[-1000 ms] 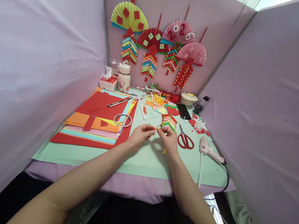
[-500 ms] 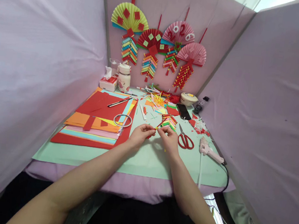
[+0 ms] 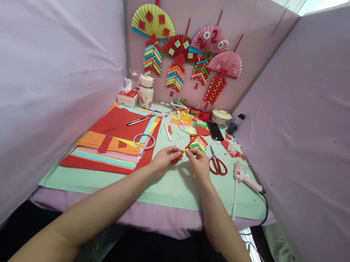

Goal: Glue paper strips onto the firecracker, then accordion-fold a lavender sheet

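Over the middle of the pale green mat, my left hand (image 3: 167, 159) and my right hand (image 3: 199, 161) meet, fingertips nearly touching. Between them is a small red paper roll (image 3: 184, 150) with a bit of yellow at its end; both hands pinch it, and the fingers hide most of it. Just beyond my right hand lies a string of coloured paper firecrackers (image 3: 198, 142) in red, green, yellow and orange. Red-handled scissors (image 3: 218, 162) rest right of my right hand. Left of my left hand, a silver ring (image 3: 144, 141) lies on stacked coloured paper (image 3: 115, 123).
A glue gun (image 3: 247, 177) with its cord sits at the right edge. Paper scraps (image 3: 185, 116), a black phone (image 3: 215, 131) and a lidded bowl (image 3: 221, 116) are farther back. A bottle (image 3: 146, 91) and tissue box (image 3: 128, 97) stand back left. Several paper fans (image 3: 154, 20) hang behind.
Almost nothing differs. The view has shifted very slightly, and both hands keep the small roll pinched in the same place, with slightly more yellow showing.
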Demonstrator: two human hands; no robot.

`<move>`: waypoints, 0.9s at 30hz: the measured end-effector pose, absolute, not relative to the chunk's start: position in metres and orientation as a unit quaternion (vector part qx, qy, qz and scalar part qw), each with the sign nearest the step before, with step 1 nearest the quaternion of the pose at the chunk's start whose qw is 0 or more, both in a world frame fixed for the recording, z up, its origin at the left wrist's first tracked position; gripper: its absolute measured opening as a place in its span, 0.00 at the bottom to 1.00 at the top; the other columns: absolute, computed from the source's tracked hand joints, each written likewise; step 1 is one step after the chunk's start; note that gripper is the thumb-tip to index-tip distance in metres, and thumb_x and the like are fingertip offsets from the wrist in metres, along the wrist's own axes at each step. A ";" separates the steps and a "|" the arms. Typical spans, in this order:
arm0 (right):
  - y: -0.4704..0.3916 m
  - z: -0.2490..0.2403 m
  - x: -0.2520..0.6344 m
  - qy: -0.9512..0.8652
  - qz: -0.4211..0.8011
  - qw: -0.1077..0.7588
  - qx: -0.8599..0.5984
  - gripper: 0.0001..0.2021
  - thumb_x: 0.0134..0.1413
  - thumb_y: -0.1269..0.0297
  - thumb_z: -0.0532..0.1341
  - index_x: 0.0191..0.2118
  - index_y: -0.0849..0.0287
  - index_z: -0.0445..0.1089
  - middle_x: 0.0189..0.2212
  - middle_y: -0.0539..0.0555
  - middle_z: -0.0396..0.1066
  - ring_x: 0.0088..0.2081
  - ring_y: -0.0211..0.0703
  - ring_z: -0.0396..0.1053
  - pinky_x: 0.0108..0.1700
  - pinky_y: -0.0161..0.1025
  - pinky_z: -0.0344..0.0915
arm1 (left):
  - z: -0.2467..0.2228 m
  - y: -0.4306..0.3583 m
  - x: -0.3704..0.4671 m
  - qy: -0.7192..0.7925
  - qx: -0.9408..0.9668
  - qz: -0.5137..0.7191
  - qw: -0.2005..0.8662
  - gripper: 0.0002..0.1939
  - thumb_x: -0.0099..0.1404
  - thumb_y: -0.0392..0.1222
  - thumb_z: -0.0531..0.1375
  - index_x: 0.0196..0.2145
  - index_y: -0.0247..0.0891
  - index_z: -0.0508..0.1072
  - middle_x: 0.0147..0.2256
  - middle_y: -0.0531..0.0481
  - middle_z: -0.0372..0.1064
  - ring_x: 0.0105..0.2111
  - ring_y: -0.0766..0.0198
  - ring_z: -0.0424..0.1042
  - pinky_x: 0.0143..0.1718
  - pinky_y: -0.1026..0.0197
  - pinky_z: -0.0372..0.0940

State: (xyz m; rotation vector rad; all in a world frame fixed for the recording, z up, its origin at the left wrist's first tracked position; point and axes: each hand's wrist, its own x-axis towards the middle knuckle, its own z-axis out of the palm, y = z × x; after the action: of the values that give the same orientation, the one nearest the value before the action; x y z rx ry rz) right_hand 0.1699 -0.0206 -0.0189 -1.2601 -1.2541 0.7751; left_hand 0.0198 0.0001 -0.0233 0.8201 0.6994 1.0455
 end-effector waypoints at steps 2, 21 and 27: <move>-0.021 -0.019 0.171 -0.537 0.329 0.564 -0.533 0.13 0.47 0.51 0.66 0.30 0.57 0.74 0.30 0.51 0.72 0.35 0.42 0.66 0.43 0.40 0.62 | -0.023 0.000 0.019 0.309 0.363 0.466 0.746 0.21 0.41 0.47 0.75 0.29 0.35 0.73 0.27 0.52 0.71 0.27 0.71 0.68 0.29 0.67 0.61; -0.024 -0.014 0.170 -0.547 0.301 0.563 -0.543 0.11 0.48 0.54 0.65 0.29 0.58 0.73 0.29 0.51 0.72 0.34 0.42 0.67 0.42 0.40 0.62 | -0.025 0.000 0.021 0.339 0.485 0.453 0.667 0.18 0.51 0.52 0.69 0.32 0.35 0.75 0.28 0.51 0.72 0.26 0.70 0.65 0.29 0.65 0.57; -0.025 -0.015 0.169 -0.548 0.302 0.561 -0.542 0.11 0.48 0.55 0.65 0.28 0.58 0.72 0.28 0.51 0.72 0.34 0.42 0.67 0.43 0.40 0.63 | -0.024 -0.002 0.020 0.364 0.532 0.448 0.619 0.15 0.49 0.47 0.68 0.31 0.36 0.73 0.25 0.54 0.69 0.25 0.69 0.65 0.27 0.64 0.57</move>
State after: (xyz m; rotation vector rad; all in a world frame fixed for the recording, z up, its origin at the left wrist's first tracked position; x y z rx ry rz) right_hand 0.1690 -0.0253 -0.0146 -1.2783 -1.2909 0.7117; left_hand 0.0198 -0.0018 -0.0245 1.2238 0.8380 1.0315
